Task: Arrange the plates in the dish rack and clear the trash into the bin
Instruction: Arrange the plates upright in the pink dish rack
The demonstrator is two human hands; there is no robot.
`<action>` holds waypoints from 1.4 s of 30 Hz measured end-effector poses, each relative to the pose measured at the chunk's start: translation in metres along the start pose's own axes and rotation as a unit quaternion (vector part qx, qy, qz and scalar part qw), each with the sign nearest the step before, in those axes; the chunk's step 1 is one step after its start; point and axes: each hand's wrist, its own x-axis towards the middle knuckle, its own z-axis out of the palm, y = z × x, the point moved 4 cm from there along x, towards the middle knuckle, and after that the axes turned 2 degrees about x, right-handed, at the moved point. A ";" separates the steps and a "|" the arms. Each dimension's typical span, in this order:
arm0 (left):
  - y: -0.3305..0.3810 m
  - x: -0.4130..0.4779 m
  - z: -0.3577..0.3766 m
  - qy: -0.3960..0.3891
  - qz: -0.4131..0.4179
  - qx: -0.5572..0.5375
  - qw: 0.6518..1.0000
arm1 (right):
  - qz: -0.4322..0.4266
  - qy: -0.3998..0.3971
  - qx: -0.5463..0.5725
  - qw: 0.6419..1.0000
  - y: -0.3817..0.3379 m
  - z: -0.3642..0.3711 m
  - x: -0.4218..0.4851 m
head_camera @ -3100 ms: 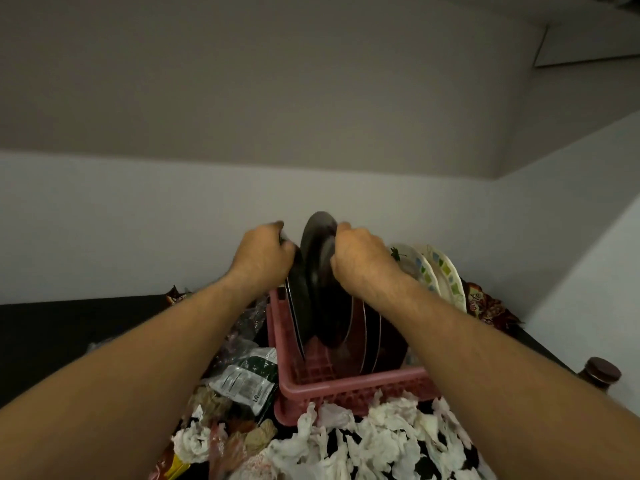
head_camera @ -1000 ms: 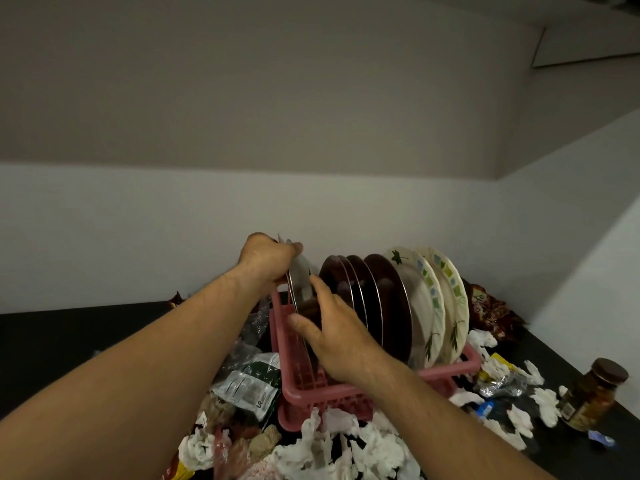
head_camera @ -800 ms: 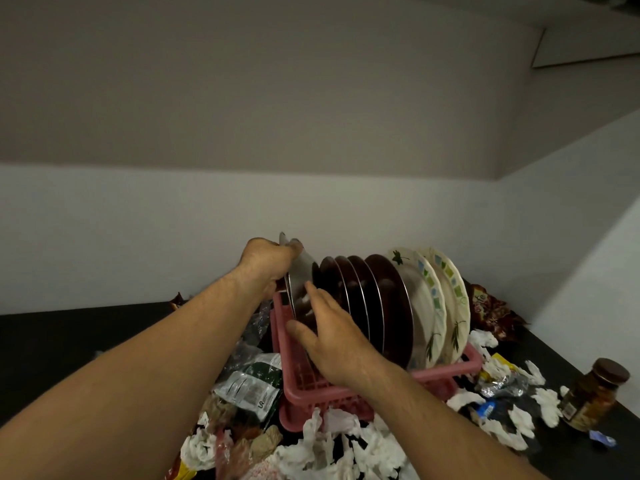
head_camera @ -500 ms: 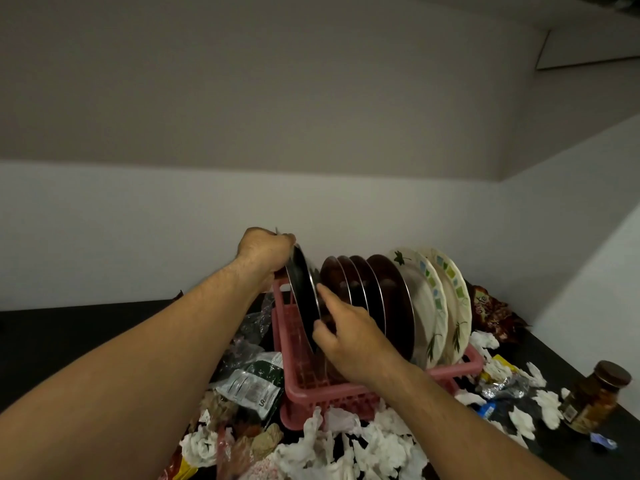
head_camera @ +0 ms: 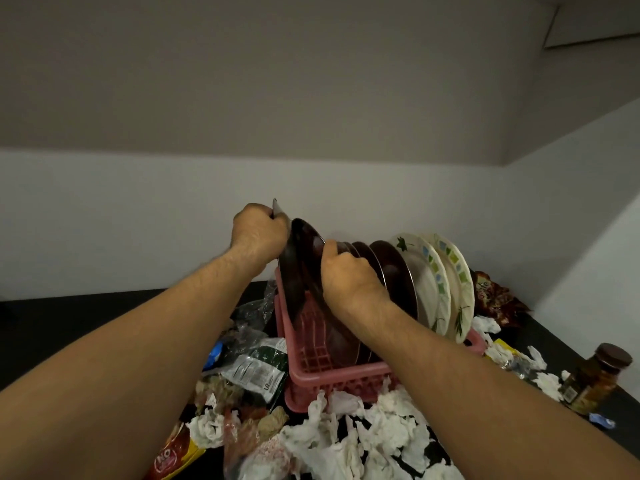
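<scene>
Two dark plates (head_camera: 308, 244) stand tilted at the left end of the pink dish rack (head_camera: 341, 370). Likely hazard: a base missing its slot may skid, toppling the row toward the patterned plates (head_camera: 446, 282) at the rack's right end. The left grip (head_camera: 258, 233) is curled over the top rim of the outermost plate (head_camera: 289, 292); the right grip (head_camera: 349, 275) pinches the rim of the second plate (head_camera: 330, 332). Both forearms reach forward from the rack's near side, where crumpled tissues (head_camera: 363, 434) crowd the tabletop (head_camera: 69, 323).

forearms (head_camera: 145, 355): bare, lightly haired | left hand (head_camera: 258, 233): bare, veined back | right hand (head_camera: 349, 277): bare
</scene>
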 end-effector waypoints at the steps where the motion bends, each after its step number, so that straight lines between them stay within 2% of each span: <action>1: -0.001 0.000 0.000 0.001 0.000 0.002 1.000 | 0.005 -0.001 -0.002 1.000 -0.001 0.004 0.000; 12: -0.004 0.003 -0.002 0.002 -0.019 -0.029 0.999 | 0.097 -0.059 0.007 0.994 0.001 0.022 0.002; 20: -0.002 -0.006 0.012 0.000 -0.009 -0.022 1.000 | 0.057 -0.128 -0.013 0.990 0.002 -0.008 -0.007; 29: -0.018 -0.039 0.048 -0.017 0.026 0.024 0.999 | 0.011 -0.097 -0.080 0.992 0.008 -0.018 -0.013; 36: -0.027 -0.052 0.059 -0.028 -0.005 0.048 0.998 | -0.008 -0.098 -0.043 0.994 0.018 -0.015 -0.014; 42: -0.016 -0.050 0.063 -0.082 -0.005 0.106 0.991 | -0.034 -0.091 -0.037 0.995 0.027 -0.015 -0.015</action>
